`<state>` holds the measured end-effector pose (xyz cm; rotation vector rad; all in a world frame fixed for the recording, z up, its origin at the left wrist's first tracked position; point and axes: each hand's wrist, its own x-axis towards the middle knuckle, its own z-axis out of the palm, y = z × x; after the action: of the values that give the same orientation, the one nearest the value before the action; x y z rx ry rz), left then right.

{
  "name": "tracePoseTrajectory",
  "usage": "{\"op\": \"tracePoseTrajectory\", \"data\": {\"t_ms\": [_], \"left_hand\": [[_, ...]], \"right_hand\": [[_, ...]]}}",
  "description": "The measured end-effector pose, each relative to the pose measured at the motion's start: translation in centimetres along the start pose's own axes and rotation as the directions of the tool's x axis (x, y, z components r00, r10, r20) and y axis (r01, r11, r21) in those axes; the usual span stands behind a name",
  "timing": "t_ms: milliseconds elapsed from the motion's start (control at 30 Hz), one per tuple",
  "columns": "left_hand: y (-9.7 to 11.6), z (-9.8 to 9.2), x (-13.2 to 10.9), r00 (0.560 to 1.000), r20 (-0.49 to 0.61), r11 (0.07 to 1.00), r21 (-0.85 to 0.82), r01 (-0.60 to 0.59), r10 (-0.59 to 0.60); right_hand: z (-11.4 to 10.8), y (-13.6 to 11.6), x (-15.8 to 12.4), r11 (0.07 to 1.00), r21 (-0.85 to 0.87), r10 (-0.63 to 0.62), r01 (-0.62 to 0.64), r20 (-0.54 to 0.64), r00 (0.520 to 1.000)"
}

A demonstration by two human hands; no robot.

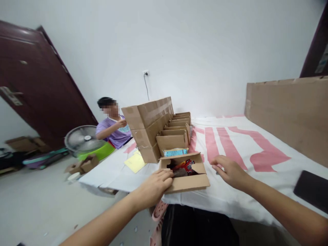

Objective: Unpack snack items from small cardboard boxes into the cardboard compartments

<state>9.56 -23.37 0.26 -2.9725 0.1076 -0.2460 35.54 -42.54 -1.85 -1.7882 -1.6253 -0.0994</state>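
A small open cardboard box (187, 182) sits near the front edge of the table, with red and dark snack packets (185, 167) inside. My left hand (155, 186) rests on the box's left flap, fingers curled over its edge and reaching into the opening. My right hand (229, 171) hovers just right of the box with its fingers loosely spread, holding nothing. Behind the box stands a row of several open boxes (176, 131); the nearest one holds a light blue packet (175, 152).
A white cloth with red markings (230, 143) covers the table. Stacked closed boxes (147, 126) stand at the left, a yellow sheet (135, 162) beside them. A dark phone (311, 189) lies at right, a cardboard sheet (289, 112) behind. Another person (114, 128) sits beyond, near a fan (83, 138).
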Motion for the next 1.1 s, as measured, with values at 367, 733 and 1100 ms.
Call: {"op": "tracePoseTrajectory", "data": {"t_ms": [367, 733, 1100], "left_hand": [[1.0, -0.9, 1.1, 0.993, 0.095, 0.932, 0.363, 0.028, -0.066], [0.8, 1.3, 0.5, 0.86, 0.236, 0.836, 0.447, 0.317, -0.452], [0.9, 2.6, 0.8, 0.885, 0.149, 0.836, 0.426, 0.345, -0.441]], "right_hand": [[3.7, -5.1, 6.0, 0.893, -0.342, -0.142, 0.291, 0.4, 0.905], [2.3, -3.9, 6.4, 0.742, -0.639, 0.068, 0.201, 0.37, 0.927], [6.3, -4.1, 11.2, 0.742, -0.639, 0.192, 0.201, 0.491, 0.85]]}}
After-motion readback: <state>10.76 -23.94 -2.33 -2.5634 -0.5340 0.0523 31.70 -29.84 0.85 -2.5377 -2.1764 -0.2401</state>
